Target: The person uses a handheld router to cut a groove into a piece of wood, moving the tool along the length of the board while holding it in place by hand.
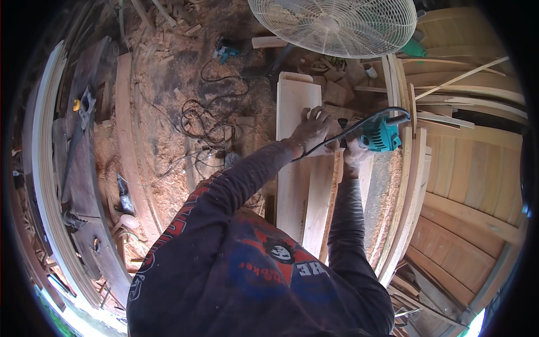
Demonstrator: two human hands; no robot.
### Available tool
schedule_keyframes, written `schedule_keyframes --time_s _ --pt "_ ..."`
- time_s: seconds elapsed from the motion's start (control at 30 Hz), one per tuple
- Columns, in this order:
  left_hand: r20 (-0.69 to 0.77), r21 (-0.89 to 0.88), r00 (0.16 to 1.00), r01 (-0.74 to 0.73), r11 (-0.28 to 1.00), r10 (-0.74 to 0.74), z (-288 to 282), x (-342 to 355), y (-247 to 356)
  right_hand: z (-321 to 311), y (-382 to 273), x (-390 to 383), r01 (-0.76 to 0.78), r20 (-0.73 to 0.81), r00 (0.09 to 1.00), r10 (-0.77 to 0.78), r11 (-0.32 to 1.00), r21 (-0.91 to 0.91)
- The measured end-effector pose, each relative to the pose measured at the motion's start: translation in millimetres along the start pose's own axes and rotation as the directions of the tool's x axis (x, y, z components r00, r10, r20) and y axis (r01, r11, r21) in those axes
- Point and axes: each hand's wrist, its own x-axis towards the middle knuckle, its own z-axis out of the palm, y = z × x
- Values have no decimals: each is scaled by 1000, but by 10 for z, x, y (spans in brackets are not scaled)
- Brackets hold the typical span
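A teal corded power tool [382, 135] with a vented housing lies at the right end of the boards. My right hand [353, 154] is wrapped round its left side; the working end is hidden by my hands. My left hand [310, 130] lies over the pale plank [292, 185], its fingers apart and slightly bent, just left of the tool. A black cord [368, 119] loops from the tool and passes over my left wrist. Beneath my hands, narrower boards [318, 196] run lengthwise beside the plank, one with a rough brown edge.
A large round fan [331, 23] stands at the far side. Tangled cords [199, 121] and a second teal tool [225, 51] lie on the shaving-covered floor. Long timbers [46, 146] line the left, with a hand saw [76, 137]. Wooden panels [466, 168] lean at the right.
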Motion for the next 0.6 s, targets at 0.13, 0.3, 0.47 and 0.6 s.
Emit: schedule_keyframes --time_s 0.13,0.3,0.47,0.6 --pt "-38 -58 998 48 997 -50 -23 -68 3 36 90 -33 57 -28 998 -58 997 -44" --pt "-60 -122 994 81 989 -89 8 -90 -24 44 88 19 30 13 999 -31 999 34" --pt "-33 -108 992 121 987 -126 -192 -206 -86 227 -87 36 -30 15 999 29 998 48" --pt "-144 -124 974 160 979 -177 -261 -389 -127 310 102 -168 62 105 993 -49 990 -130"
